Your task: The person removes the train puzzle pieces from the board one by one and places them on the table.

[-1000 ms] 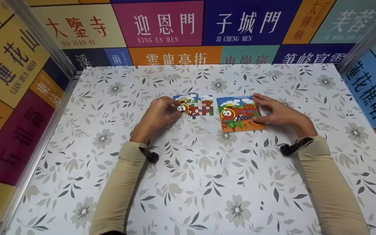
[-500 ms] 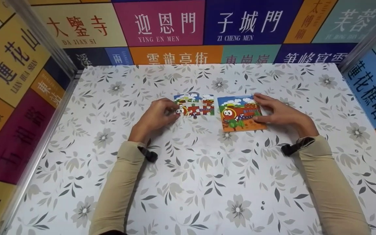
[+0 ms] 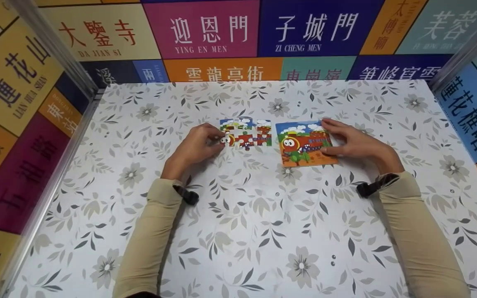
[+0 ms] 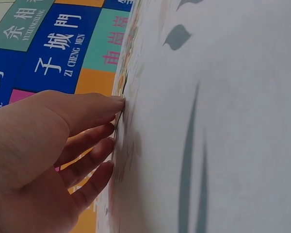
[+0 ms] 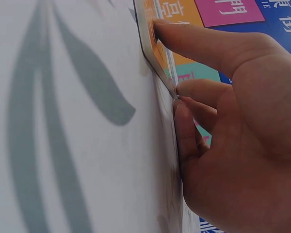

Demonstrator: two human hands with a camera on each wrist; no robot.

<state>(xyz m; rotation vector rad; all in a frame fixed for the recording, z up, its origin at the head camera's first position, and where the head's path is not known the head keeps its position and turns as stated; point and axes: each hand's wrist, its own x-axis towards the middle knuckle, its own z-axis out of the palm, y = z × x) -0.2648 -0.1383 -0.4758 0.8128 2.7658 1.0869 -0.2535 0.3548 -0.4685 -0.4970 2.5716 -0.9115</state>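
One left hand [image 3: 196,145] pinches one puzzle piece [image 3: 225,141], right hand [image 3: 358,145] one card [image 3: 298,142].

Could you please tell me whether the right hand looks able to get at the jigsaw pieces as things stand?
Probably yes: the jigsaw pieces lie uncovered on their right side, and only the thin picture card lies between; the right hand would likely have to leave it first.

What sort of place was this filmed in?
Likely a booth or partitioned work corner, though its purpose isn't shown. Colourful panels lettered in Chinese stand on three sides, straight posts mark two corners, and a floral-patterned tabletop lies between them.
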